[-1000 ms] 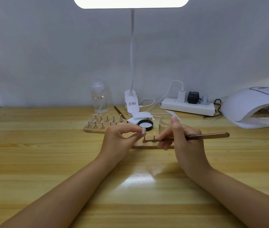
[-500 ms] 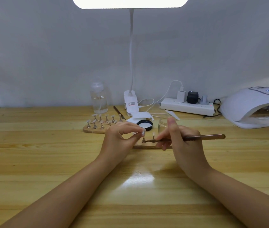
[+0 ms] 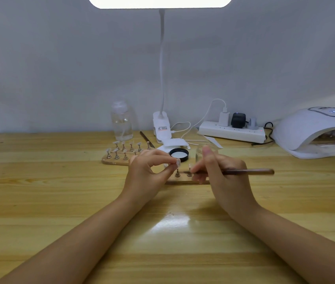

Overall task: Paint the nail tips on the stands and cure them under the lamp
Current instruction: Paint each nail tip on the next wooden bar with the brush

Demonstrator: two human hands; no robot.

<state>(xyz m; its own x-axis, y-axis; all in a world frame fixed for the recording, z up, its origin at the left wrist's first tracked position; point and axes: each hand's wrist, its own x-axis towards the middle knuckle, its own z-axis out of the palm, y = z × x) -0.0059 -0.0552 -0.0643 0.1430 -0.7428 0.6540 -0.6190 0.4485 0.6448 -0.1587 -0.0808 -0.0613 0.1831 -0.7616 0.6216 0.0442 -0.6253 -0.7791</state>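
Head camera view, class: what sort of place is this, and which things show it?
Probably a home nail-art desk rather than a salon: a white dome-shaped curing lamp, wooden boards of small metal stands with nail tips, and a thin brown brush held in the right hand.

**Nail tips, stands, brush and curing lamp**

A small pale nail tip [image 3: 177,162] is pinched at the fingertips of the left hand [image 3: 148,173], raised just above the near wooden stand board [image 3: 183,180]. Two metal stands [image 3: 177,173] rise upright from that board. The right hand [image 3: 220,171] grips a slim brown brush [image 3: 248,171] lying almost level, its tip pointing left toward those stands. A second wooden board [image 3: 113,160] farther left carries two rows of stands topped with pale tips. The white domed curing lamp [image 3: 314,130] sits at the far right of the tabletop [image 3: 39,201], its opening facing the person.
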